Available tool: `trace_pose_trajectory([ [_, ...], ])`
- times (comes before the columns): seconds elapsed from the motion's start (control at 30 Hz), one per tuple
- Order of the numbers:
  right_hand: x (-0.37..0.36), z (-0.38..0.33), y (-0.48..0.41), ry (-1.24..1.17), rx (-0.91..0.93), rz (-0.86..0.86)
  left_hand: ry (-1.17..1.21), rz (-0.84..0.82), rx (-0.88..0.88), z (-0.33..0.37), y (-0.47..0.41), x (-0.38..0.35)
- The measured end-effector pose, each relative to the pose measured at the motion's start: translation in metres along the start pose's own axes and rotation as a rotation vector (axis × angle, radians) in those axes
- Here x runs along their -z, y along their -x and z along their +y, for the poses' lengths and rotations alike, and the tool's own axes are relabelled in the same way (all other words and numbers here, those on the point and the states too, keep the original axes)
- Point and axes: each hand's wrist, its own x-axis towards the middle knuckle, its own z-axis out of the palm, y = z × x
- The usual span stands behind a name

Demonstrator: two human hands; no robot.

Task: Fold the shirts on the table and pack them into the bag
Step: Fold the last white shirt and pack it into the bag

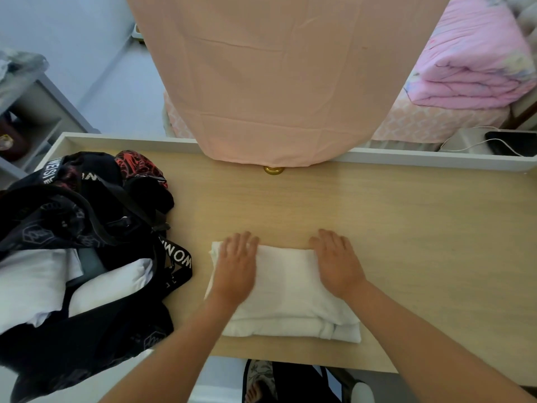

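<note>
Tabletop (406, 228) of pale wood carries a folded white shirt (287, 289) near its front edge, slightly left of the middle, lying as a thick rectangle with stacked layers showing along its near side. The left hand (235, 266) lies palm down on the shirt's left part, fingers straight and close together, their tips at the far left corner. The right hand (337, 263) lies palm down on the far right corner, fingers straight and slightly spread, tips reaching just past the shirt's far edge onto the wood.

At the table's left end sits an open black bag (96, 216) with red patterned panels, and white folded garments (35, 280) show inside it (how many, I cannot tell). Its lettered strap (177, 263) trails onto the table just beside the shirt's left edge, not touching it.

A peach cloth (276, 82) hangs over the far middle, its hem at the table's white rim, with a small brass-coloured round object (273, 170) just beneath. Far right, a folded pink quilt (470, 62) rests on a bed, and a dark flat device (511, 142) with a white cable lies nearby.
</note>
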Motion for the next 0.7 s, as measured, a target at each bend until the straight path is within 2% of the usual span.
trace_pose_trajectory([
  [0.07, -0.006, -0.008, 0.005, -0.123, 0.217, -0.070, 0.165, -0.035, -0.122, 0.032, 0.014, -0.006],
  [0.13, -0.010, -0.012, 0.011, -0.156, 0.309, -0.233, 0.167, -0.152, -0.192, 0.047, 0.036, -0.021],
  [0.17, -0.011, -0.011, 0.015, -0.145, 0.297, -0.278, 0.121, -0.197, -0.242, 0.044, 0.046, -0.029],
  [0.27, -0.015, -0.007, 0.022, -0.145, 0.213, -0.293, 0.003, -0.195, -0.465, 0.017, 0.051, -0.047],
  [0.33, -0.014, -0.008, 0.025, -0.144, 0.142, -0.314, -0.086, -0.201, -0.536, -0.003, 0.034, -0.047],
  [0.47, -0.009, -0.021, 0.027, -0.219, -0.028, -0.288, -0.203, -0.263, -0.378, -0.027, -0.003, -0.026],
  [0.57, -0.004, -0.035, 0.029, -0.323, -0.092, -0.273, -0.238, -0.407, -0.238, -0.023, -0.017, 0.004],
  [0.63, -0.002, -0.047, 0.030, -0.312, -0.112, -0.233, -0.144, -0.373, -0.177, -0.006, -0.016, 0.017],
  [0.7, -0.002, -0.055, 0.032, -0.251, -0.122, -0.188, -0.013, -0.324, -0.192, 0.016, 0.000, 0.012],
])
